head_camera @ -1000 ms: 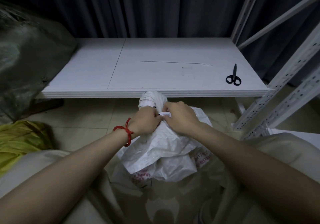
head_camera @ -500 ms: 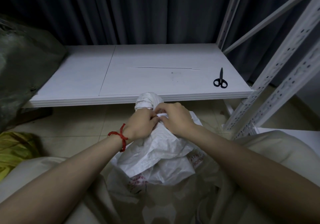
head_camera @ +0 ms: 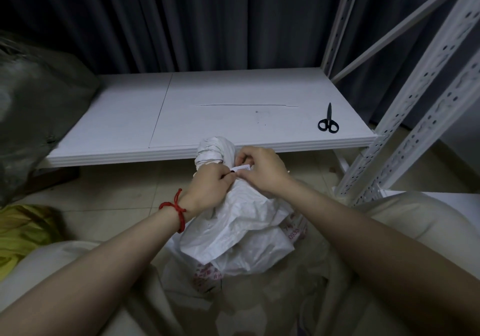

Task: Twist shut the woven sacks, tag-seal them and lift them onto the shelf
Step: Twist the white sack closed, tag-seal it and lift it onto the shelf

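Note:
A white woven sack point(head_camera: 241, 229) with red print stands on the floor between my knees. Its twisted neck point(head_camera: 214, 150) sticks up in front of the shelf edge. My left hand point(head_camera: 211, 189), with a red cord on the wrist, pinches a dark tie end at the neck. My right hand point(head_camera: 262, 172) pinches a small white tag point(head_camera: 241, 168) right beside it. The low white shelf board point(head_camera: 233, 117) lies just beyond the sack.
Black scissors point(head_camera: 328, 121) lie on the shelf's right side. White perforated shelf uprights point(head_camera: 405, 128) rise at the right. A large grey-green sack point(head_camera: 33, 109) bulks at the left, a yellow sack point(head_camera: 23, 229) lies on the floor below it. Dark curtains hang behind.
The view has shifted a little to the right. My hands have stayed at the sack's neck; the white tag now shows more clearly between my fingers.

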